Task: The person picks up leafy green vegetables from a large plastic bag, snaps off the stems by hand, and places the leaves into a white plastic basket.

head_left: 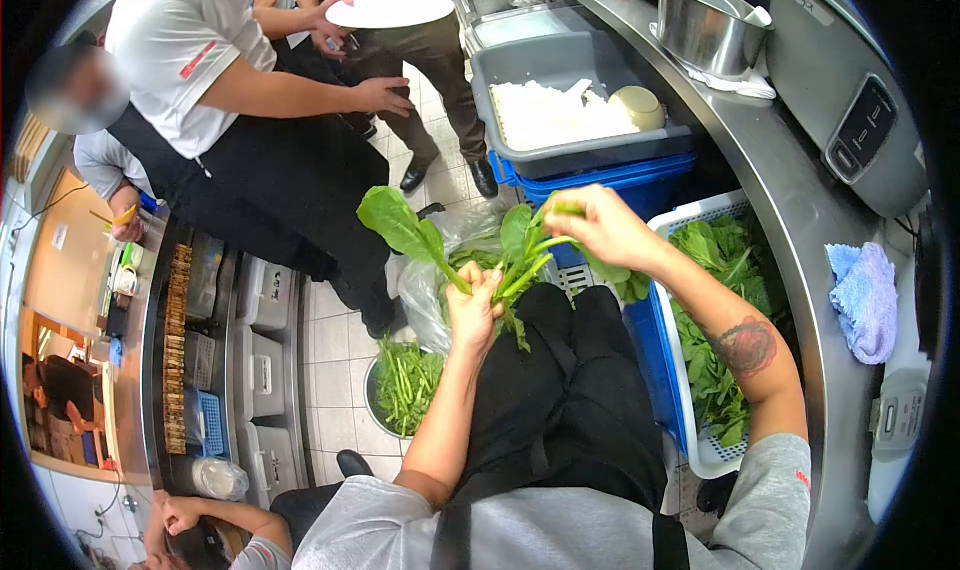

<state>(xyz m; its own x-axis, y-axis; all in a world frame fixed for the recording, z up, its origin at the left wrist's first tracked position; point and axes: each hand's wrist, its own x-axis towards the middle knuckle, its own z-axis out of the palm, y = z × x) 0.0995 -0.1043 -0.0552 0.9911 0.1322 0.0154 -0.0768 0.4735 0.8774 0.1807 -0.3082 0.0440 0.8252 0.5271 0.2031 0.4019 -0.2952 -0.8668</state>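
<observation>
Over my lap, my left hand [474, 305] is closed around the lower stems of a bunch of leafy greens [398, 228]. Broad leaves stick out above the fist, and pale green stalks fan to the right. My right hand [598, 232] is up beside the bunch with its fingers bent in on a green leaf stalk [566, 210]; the fingertips are partly hidden. Below and left stands a round metal bowl [372, 410] full of green stems. Beyond my hands, a clear plastic bag [420, 305] holds more greens. On my right, a white basket [684, 370] contains loose leaves.
A grey tub [485, 70] of white food with a beige bowl [640, 105] sits on a blue crate [610, 175]. A steel counter [735, 120] runs along my right. A co-worker in a dark apron [300, 190] stands ahead; another person holds a white plate [390, 10].
</observation>
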